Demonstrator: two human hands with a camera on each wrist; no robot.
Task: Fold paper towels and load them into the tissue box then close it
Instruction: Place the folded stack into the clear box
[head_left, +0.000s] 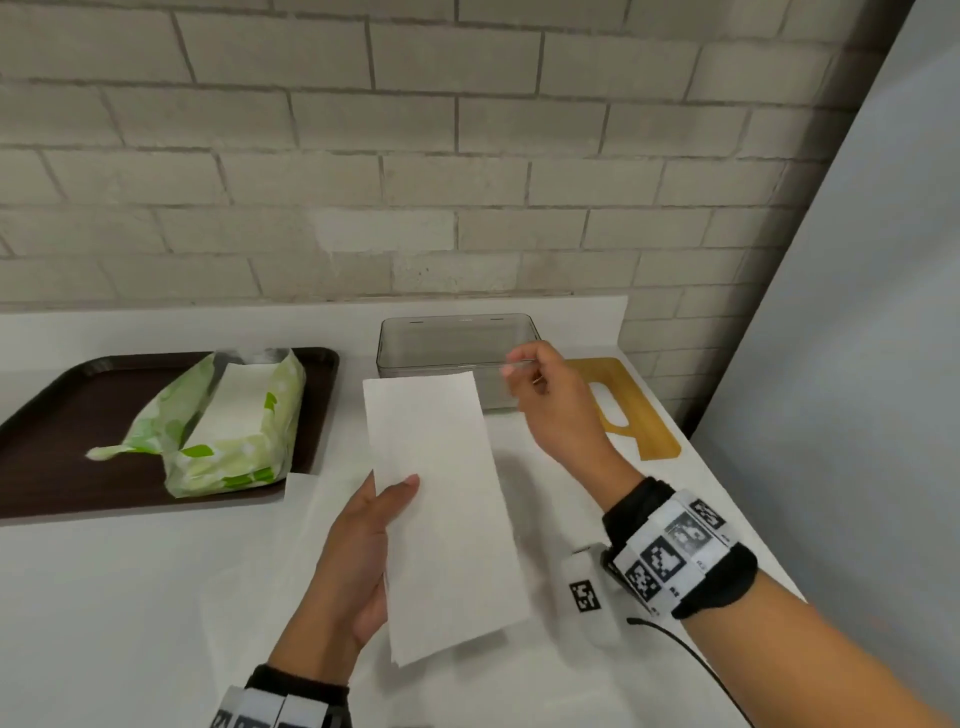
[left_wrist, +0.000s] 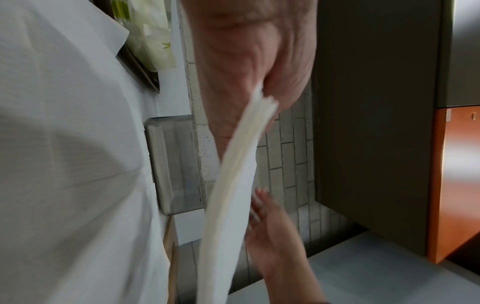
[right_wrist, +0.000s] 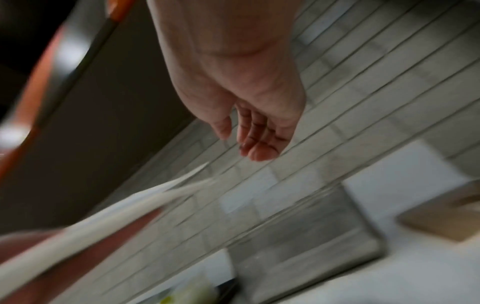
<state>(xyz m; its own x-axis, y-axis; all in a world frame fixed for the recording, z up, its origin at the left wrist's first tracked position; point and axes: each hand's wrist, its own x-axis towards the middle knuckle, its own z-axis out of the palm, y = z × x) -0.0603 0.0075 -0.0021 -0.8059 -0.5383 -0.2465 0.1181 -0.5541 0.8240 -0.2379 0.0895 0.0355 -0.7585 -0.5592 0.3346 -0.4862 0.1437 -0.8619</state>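
Observation:
My left hand (head_left: 363, 551) grips a stack of folded white paper towels (head_left: 441, 514) by its near left edge, thumb on top, and holds it above the counter. The stack's layered edge shows in the left wrist view (left_wrist: 233, 174). My right hand (head_left: 545, 400) hovers just right of the stack's far end, fingers loosely curled and holding nothing; in the right wrist view its fingers (right_wrist: 257, 135) are relaxed. Behind stands the clear grey tissue box (head_left: 452, 338), open on top. Its wooden lid (head_left: 628, 410) with a slot lies on the counter to the right.
A dark brown tray (head_left: 62, 447) at the left holds an opened green-and-white towel packet (head_left: 234, 431). More unfolded white paper (head_left: 301, 499) lies on the white counter under my left hand. A brick wall runs behind, and a grey panel stands at the right.

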